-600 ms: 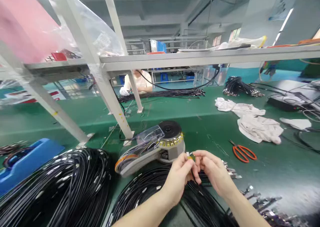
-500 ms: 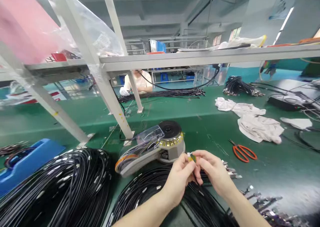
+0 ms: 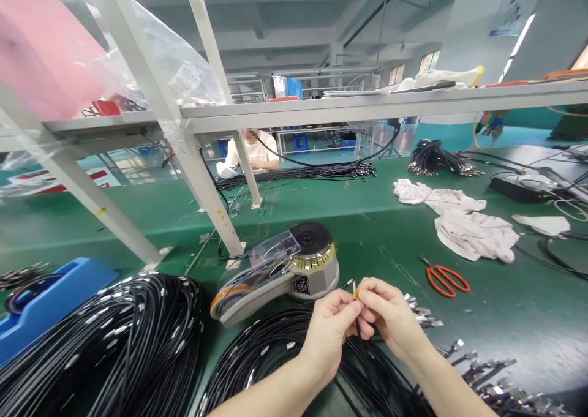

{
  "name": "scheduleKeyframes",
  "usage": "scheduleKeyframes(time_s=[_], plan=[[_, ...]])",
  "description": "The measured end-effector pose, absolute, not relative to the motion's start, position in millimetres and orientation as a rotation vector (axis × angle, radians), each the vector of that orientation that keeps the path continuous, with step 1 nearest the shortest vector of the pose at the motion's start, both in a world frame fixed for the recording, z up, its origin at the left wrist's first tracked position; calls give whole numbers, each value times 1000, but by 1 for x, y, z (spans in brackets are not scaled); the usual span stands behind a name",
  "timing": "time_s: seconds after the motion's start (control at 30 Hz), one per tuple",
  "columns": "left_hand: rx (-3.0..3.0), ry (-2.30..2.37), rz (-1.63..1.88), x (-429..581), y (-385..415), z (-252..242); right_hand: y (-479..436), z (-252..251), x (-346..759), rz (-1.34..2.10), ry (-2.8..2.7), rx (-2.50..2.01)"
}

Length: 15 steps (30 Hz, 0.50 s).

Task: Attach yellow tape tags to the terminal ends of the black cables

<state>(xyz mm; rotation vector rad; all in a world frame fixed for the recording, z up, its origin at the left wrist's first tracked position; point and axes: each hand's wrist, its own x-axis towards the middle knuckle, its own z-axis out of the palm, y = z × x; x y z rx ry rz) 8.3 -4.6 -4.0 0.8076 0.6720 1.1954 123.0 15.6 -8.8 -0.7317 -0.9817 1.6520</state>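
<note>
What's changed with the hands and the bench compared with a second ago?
The right hand's thumb and fingertips have drawn in to pinch the yellow tape, so less of it shows. The left hand stays on the black cable; nothing looks let go. The tape dispenser and orange-handled scissors stayed put; the whole view shifted slightly.

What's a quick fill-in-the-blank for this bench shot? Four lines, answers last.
1. The left hand and right hand hold a cable coloured ____.
2. In the picture, the scissors lie to the ____ of the tape dispenser.
3. The bin at far left is coloured ____.
4. The bench top is coloured ____.

Missing words: black; right; blue; green.
</note>
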Motion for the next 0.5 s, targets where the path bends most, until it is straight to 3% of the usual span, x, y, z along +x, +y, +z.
scheduleKeyframes(time_s=[0.5], plan=[[838, 482, 1085, 8, -6, -6, 11, -9, 127, 1788, -996, -516]])
